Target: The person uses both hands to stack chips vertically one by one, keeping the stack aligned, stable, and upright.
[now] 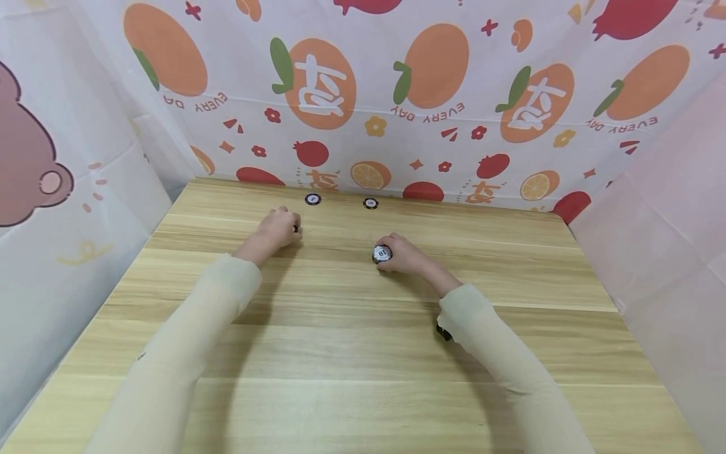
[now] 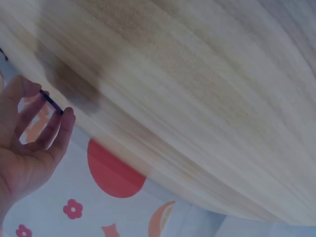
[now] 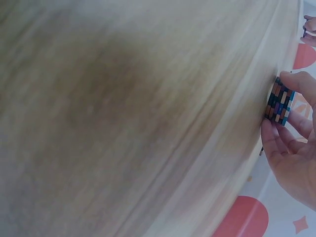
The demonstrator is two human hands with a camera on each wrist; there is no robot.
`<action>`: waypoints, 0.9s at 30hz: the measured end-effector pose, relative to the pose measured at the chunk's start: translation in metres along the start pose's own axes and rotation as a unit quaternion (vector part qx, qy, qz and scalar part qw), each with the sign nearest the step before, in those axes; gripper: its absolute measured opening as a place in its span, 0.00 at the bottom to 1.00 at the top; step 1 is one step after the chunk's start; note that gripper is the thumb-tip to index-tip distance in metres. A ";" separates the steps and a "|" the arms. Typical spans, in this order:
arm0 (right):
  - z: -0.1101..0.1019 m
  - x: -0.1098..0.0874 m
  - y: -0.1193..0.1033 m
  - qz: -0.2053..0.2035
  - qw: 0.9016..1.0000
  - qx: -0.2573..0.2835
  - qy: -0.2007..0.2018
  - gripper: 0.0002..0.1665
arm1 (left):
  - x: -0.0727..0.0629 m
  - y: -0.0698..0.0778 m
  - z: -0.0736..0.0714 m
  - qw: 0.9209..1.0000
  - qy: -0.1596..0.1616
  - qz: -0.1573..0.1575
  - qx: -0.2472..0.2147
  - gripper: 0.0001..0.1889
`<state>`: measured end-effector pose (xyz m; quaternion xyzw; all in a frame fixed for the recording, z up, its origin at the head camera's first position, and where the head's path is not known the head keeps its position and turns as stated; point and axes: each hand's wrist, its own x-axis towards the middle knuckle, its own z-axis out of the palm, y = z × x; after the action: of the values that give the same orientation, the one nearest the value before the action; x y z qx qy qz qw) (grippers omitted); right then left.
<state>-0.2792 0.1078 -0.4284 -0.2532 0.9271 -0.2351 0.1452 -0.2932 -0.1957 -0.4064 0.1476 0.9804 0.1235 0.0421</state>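
My left hand (image 1: 279, 228) pinches a single dark poker chip (image 2: 52, 102) between thumb and fingertips, above the back left of the table. The chip is seen edge-on in the left wrist view. My right hand (image 1: 404, 254) grips a stack of poker chips (image 1: 382, 253) around its sides, with a white face marked 10 on top. In the right wrist view the stack (image 3: 280, 101) shows several layered, striped edges close to the wood. Two more chips lie flat near the back edge: a purple-rimmed chip (image 1: 313, 199) and a black-rimmed chip (image 1: 370, 203).
The wooden table (image 1: 340, 353) reaches back to a fruit-printed curtain (image 1: 374, 145). More curtain hangs at the left and right sides. A small black object (image 1: 444, 332) shows at the right sleeve, partly hidden by it.
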 end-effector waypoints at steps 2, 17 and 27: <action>0.000 0.000 0.000 -0.001 1.000 0.001 0.000 0.26 | 0.000 0.001 0.000 1.000 -0.001 0.004 0.001 0.11; 0.003 0.001 0.002 -0.005 1.000 -0.006 0.010 0.26 | -0.001 0.016 0.004 1.000 -0.005 0.020 0.019 0.09; 0.004 0.000 0.003 -0.005 1.000 -0.005 0.015 0.26 | -0.001 0.031 0.010 0.998 0.013 0.048 0.024 0.06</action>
<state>-0.2788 0.1080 -0.4336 -0.2547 0.9292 -0.2348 0.1288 -0.2828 -0.1646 -0.4082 0.1938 0.9754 0.1035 0.0198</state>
